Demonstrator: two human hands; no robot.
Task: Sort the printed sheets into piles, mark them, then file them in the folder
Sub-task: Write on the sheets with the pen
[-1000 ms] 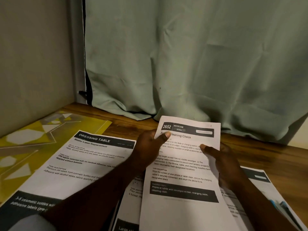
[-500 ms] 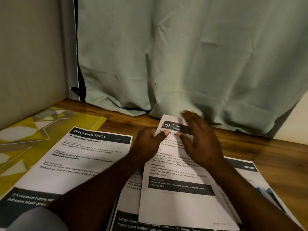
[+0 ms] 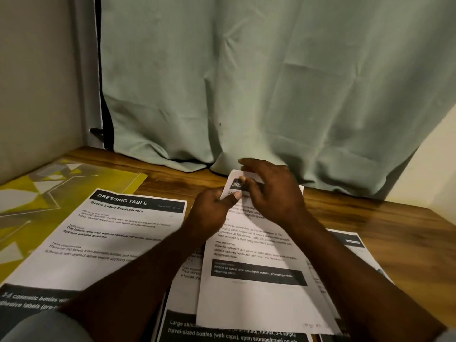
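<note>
A printed sheet numbered 265x (image 3: pixel 254 287) lies tilted in front of me over other printed sheets. My left hand (image 3: pixel 212 211) pinches its top left corner with thumb and fingers. My right hand (image 3: pixel 269 191) lies over the sheet's top edge, its thumb and fingers pinching the paper, which curls up there. A "Dressing Table" sheet (image 3: pixel 111 233) rests flat to the left. More printed sheets (image 3: pixel 350 245) poke out underneath on the right. The yellow patterned folder (image 3: pixel 37 193) lies at the far left on the wooden table (image 3: pixel 370 218).
A pale green curtain (image 3: pixel 271 82) hangs behind the table and drapes onto its back edge. A grey wall (image 3: pixel 37 82) closes off the left side. A blue pen-like item (image 3: pixel 381 270) peeks out at the right of the sheets.
My right hand moved from the sheet's right edge up to its top edge and now pinches it. The sheet's top has curled up. My left hand kept its pinch on the corner.
</note>
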